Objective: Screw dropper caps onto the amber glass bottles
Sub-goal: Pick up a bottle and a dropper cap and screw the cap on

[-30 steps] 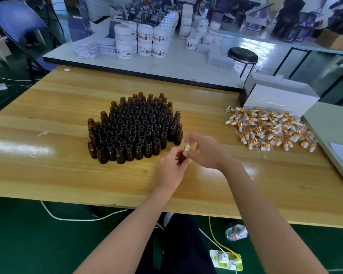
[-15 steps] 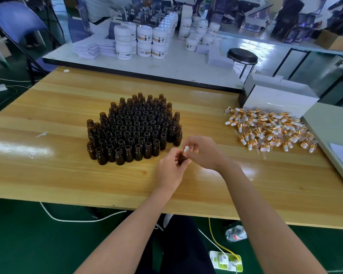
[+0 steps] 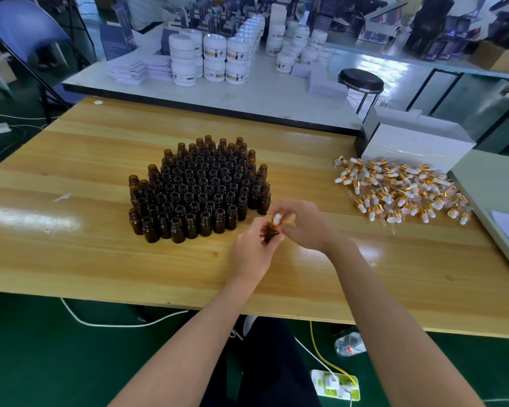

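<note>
Over the wooden table (image 3: 71, 259), my left hand (image 3: 252, 251) grips a small amber bottle (image 3: 270, 234), mostly hidden by my fingers. My right hand (image 3: 303, 224) pinches the dropper cap (image 3: 276, 219), white bulb and gold collar, which sits on the bottle's neck. A dense cluster of several open amber bottles (image 3: 200, 189) stands just left of my hands. A heap of loose dropper caps (image 3: 400, 189) lies to the right.
A white box (image 3: 415, 142) stands behind the cap heap, and a grey board (image 3: 488, 198) lies at the right edge. Behind is a second table with white jars (image 3: 215, 57) and a black stool (image 3: 360, 80). A power strip (image 3: 335, 384) lies on the green floor.
My hands stay in the same spot; the right fingers have shifted around the cap, and more of the cap and bottle now shows between my hands.
</note>
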